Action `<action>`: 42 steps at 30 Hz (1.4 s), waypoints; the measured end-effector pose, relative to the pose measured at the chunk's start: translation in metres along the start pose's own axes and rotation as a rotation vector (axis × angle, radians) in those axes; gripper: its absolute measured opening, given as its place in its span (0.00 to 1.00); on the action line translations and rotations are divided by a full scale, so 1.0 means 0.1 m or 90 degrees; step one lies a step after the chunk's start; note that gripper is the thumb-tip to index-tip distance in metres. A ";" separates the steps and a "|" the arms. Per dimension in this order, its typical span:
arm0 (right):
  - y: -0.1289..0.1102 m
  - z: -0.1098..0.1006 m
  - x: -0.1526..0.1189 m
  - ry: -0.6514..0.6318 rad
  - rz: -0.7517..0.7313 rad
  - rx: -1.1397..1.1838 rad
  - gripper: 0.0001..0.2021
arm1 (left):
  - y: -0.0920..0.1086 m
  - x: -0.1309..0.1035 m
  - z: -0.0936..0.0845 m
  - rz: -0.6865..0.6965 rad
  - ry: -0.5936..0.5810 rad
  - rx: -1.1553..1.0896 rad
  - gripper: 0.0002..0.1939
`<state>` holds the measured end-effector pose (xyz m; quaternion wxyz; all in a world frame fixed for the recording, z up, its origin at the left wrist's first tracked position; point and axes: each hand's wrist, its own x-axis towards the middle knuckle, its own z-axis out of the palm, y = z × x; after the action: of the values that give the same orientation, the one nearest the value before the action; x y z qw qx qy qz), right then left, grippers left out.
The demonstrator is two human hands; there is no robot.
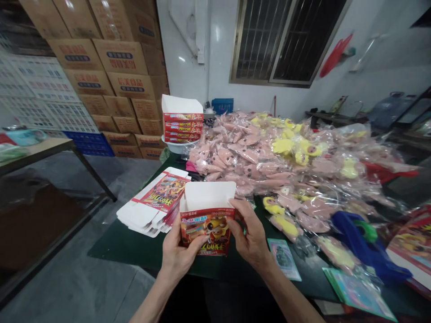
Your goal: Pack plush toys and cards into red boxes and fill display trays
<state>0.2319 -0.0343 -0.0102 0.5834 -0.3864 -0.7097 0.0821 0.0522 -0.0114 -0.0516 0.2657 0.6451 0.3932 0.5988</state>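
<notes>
Between my two hands is a red printed carton, held upright over the front of the dark green table, its white top flap raised. My left hand grips the carton's left side, thumb across the front. At its right edge, my right hand pinches the side with thumb and fingers near the flap. Left of the carton lies a pile of flat, unfolded cartons with the same print. Just right of my right hand, a shiny picture card rests on the table.
A big heap of bagged pink and yellow plush toys covers the table's back and right. Red boxes stand stacked in a white basin behind. A blue tape dispenser and several cards lie at right. Brown cartons line the wall.
</notes>
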 end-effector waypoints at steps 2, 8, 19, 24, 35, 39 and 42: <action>-0.07 -0.09 0.01 -0.044 -0.041 -0.016 0.23 | 0.05 0.00 0.00 0.056 0.062 0.019 0.43; -0.03 -0.10 -0.09 -0.043 -0.049 -0.053 0.10 | 0.13 0.10 0.11 0.267 0.081 0.094 0.17; 0.01 0.05 -0.26 0.135 0.160 0.019 0.12 | 0.20 0.21 0.23 -0.056 0.056 -0.112 0.08; -0.06 -0.27 0.01 -0.088 0.298 0.224 0.09 | 0.23 0.22 0.22 -0.145 -0.010 -0.309 0.19; -0.05 -0.44 0.06 -0.154 0.135 0.060 0.11 | 0.28 0.33 0.20 -0.063 -0.075 -0.418 0.10; -0.12 -0.43 0.05 -0.111 0.180 0.074 0.10 | 0.35 0.38 0.06 0.013 -0.161 -0.296 0.10; -0.16 -0.41 0.08 -0.097 0.222 0.062 0.08 | 0.43 0.44 0.00 0.052 -0.216 -0.153 0.07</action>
<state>0.2610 -0.0539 0.0171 0.5227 -0.4672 -0.6696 0.2452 0.0595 0.0013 0.0079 0.3788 0.7157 0.2424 0.5343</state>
